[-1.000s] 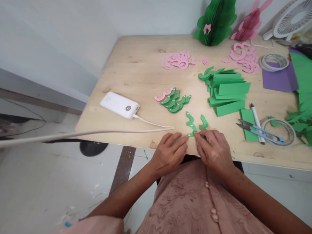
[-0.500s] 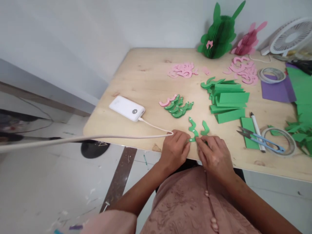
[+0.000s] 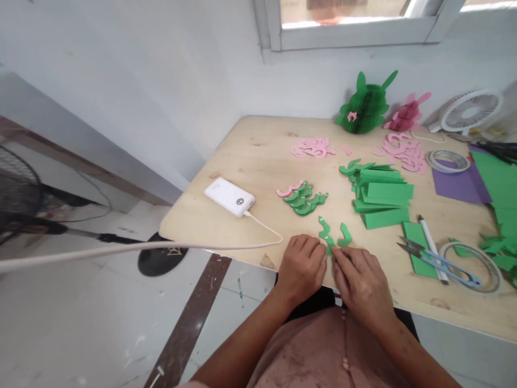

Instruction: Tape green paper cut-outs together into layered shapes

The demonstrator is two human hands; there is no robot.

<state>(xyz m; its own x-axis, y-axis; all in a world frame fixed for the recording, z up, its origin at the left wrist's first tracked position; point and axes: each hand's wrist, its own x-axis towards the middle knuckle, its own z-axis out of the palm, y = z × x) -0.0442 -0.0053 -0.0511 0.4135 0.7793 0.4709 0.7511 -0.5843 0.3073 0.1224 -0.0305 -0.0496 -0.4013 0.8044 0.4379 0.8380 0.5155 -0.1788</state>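
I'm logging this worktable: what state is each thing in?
Wavy green strip, lying flat
Left hand, fingers curled
Right hand, touching the strip
Snips, blades apart
Power bank, cable plugged in
Green paper figure, fanned out, upright
Pink paper figure, upright
White fan, upright; spinning unclear
White marker, lying down

No words, brands or numbers can be read: the pale marks on the dark circle (image 3: 240, 201) of the white power bank (image 3: 223, 193) and on the round black fan base (image 3: 160, 263) are too unclear to make out
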